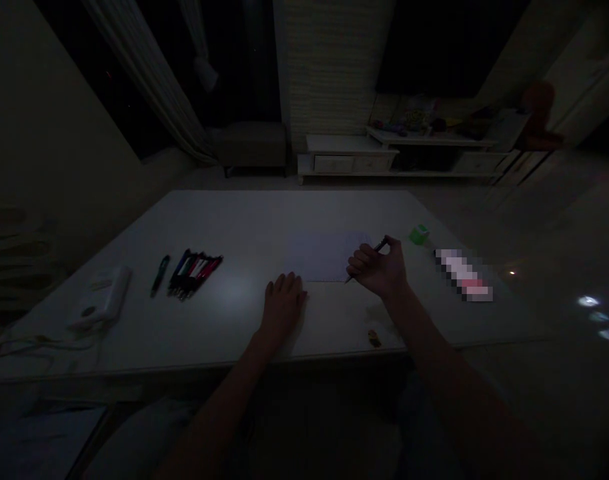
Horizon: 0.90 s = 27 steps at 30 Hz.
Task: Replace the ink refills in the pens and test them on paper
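Note:
My right hand [379,268] is shut around a thin dark pen [381,246], whose tip points down at the table near a pale sheet of paper [321,257]. My left hand [284,303] lies flat and palm down on the white table [234,227], its fingertips at the sheet's lower left corner. It holds nothing. Faint marks show on the paper near my right hand, too dim to read. The room is dark, so fine detail is hard to tell.
Left on the table lie a bundle of several pens [194,273], a single dark pen [160,275] and a white device [101,297] with a cable. A green object [419,235], a pixelated item [463,275] and a small brown scrap [374,338] lie right.

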Each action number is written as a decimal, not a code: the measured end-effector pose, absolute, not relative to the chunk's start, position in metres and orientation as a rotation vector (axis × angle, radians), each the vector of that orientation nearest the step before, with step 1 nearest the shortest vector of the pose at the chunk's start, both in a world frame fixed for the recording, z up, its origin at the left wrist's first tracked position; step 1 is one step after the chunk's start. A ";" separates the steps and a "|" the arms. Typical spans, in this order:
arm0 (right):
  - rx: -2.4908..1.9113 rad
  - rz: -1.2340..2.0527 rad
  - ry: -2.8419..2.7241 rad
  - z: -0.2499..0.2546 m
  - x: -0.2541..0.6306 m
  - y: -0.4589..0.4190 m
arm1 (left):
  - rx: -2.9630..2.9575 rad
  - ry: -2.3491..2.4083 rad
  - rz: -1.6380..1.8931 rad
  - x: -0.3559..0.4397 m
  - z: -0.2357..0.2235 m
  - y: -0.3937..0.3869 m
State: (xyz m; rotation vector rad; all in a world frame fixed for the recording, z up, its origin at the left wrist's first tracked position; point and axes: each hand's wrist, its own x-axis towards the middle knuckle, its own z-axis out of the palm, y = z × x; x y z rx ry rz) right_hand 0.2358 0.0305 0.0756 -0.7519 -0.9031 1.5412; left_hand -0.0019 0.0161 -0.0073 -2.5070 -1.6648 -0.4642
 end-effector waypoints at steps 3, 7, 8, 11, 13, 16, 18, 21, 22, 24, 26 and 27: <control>-0.784 1.488 -0.901 0.076 0.231 0.030 | -2.506 -1.676 -0.509 0.000 -0.007 0.012; -0.858 1.434 -0.933 0.076 0.225 0.036 | -2.519 -1.679 -0.562 0.001 -0.006 0.008; -0.890 1.424 -0.937 0.075 0.222 0.039 | -2.520 -1.679 -0.570 0.000 -0.005 0.007; -1.020 1.407 -0.939 0.071 0.211 0.051 | -2.521 -1.684 -0.602 0.000 -0.005 0.006; -1.155 1.404 -0.974 0.065 0.201 0.058 | -2.529 -1.691 -0.622 0.000 -0.005 0.006; -1.368 1.370 -1.090 0.052 0.184 0.063 | -2.529 -1.706 -0.640 0.001 -0.005 0.006; -1.414 1.349 -1.150 0.043 0.174 0.064 | -2.528 -1.709 -0.642 0.001 -0.004 0.006; -1.389 1.312 -1.206 0.030 0.165 0.065 | -2.528 -1.708 -0.639 0.002 -0.004 0.007; -1.397 1.271 -1.229 0.025 0.163 0.065 | -2.528 -1.711 -0.639 0.002 -0.003 0.007; -1.443 1.152 -1.263 0.016 0.161 0.065 | -2.529 -1.721 -0.643 0.003 -0.003 0.007; -1.498 1.013 -1.264 0.008 0.158 0.064 | -2.527 -1.731 -0.652 0.003 -0.004 0.007; -1.517 0.942 -1.254 0.004 0.157 0.063 | -2.522 -1.732 -0.656 0.003 -0.004 0.006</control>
